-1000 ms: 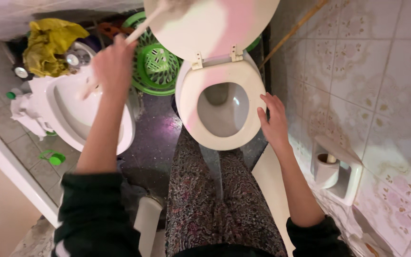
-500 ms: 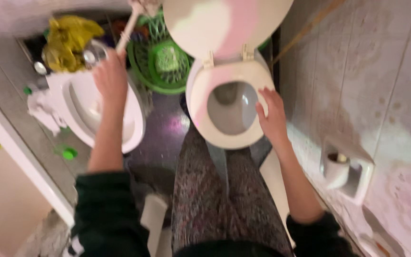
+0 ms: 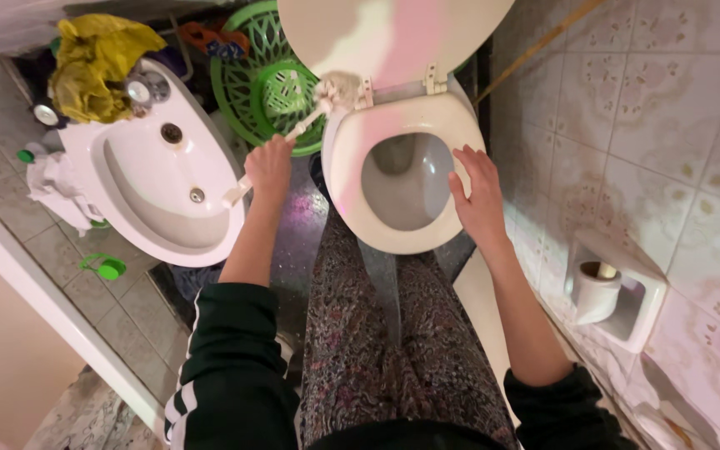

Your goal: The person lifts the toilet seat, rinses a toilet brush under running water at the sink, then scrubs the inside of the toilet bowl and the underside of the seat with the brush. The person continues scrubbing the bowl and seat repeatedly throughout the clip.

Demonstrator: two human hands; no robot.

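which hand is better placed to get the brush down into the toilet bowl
Left. The left hand already grips the toilet brush, whose bristle head sits at the back left edge of the toilet seat, beside the bowl opening. The right hand lies flat on the seat's right rim, holding nothing.

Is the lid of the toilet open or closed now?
Open: the lid stands raised behind the seat, and the bowl shows.
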